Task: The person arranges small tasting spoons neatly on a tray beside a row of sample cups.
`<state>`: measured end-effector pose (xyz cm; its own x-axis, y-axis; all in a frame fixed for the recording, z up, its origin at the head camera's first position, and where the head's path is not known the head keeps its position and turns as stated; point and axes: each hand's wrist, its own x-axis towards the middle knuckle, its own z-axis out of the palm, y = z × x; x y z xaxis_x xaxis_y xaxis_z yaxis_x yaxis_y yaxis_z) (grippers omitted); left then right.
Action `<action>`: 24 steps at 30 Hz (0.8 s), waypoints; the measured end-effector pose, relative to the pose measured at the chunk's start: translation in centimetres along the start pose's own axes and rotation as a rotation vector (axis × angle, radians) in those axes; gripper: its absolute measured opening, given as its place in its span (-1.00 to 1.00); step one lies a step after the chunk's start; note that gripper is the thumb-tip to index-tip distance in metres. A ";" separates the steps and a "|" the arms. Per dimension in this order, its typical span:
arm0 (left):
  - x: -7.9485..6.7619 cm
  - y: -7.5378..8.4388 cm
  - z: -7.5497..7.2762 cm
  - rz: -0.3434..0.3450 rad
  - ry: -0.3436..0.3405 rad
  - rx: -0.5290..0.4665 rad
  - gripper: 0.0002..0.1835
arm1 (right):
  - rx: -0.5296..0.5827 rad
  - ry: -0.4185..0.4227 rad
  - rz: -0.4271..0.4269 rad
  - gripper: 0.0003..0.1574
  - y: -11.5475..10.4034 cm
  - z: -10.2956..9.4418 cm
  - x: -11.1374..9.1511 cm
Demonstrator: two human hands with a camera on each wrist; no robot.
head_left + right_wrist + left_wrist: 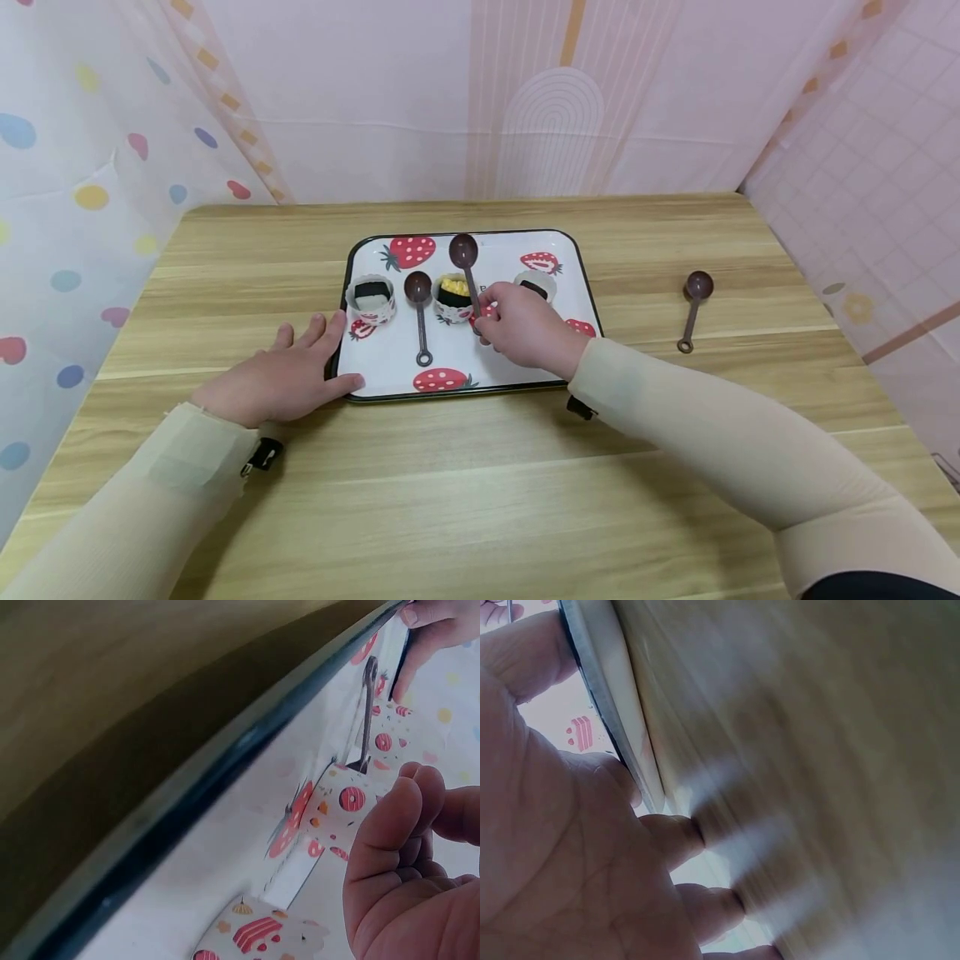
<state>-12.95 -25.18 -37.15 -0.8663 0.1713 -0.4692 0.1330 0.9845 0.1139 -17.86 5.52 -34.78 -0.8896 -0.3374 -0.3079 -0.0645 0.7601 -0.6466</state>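
My right hand (532, 329) pinches the handle of a brown measuring spoon (463, 252) over the tray, just right of the middle paper cup (453, 315). That cup holds a sushi piece with yellow topping (454, 290). Fingers spread, my left hand (277, 379) touches the left edge of the white strawberry-print tray (390, 383); its thumb lies over the rim. A second brown spoon (418, 289) lies between the middle cup and the left paper cup (375, 312). The right paper cup (549, 283) is partly hidden behind my right hand. In the right wrist view, my right fingers (390, 817) hide the held handle.
Another brown spoon (699, 286) lies on the wooden table (480, 500), right of the tray. Black-and-white sushi pieces sit in the left and right cups. A patterned curtain (360, 100) hangs behind the table and along both sides.
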 end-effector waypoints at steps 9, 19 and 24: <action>0.2 -0.1 0.0 0.000 -0.001 0.001 0.21 | 0.012 -0.002 -0.002 -0.67 -0.3 0.1 -0.1; 0.4 -0.2 0.1 0.011 0.011 -0.004 0.21 | 0.024 0.003 -0.003 -0.71 -0.4 0.1 -0.1; 0.3 -0.2 0.1 0.005 0.004 -0.003 0.21 | 0.045 0.016 0.015 -0.70 -0.3 0.1 -0.2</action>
<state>-13.18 -25.32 -37.42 -0.8673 0.1765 -0.4655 0.1361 0.9835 0.1194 -17.61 5.35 -34.57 -0.8972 -0.3175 -0.3069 -0.0315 0.7393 -0.6727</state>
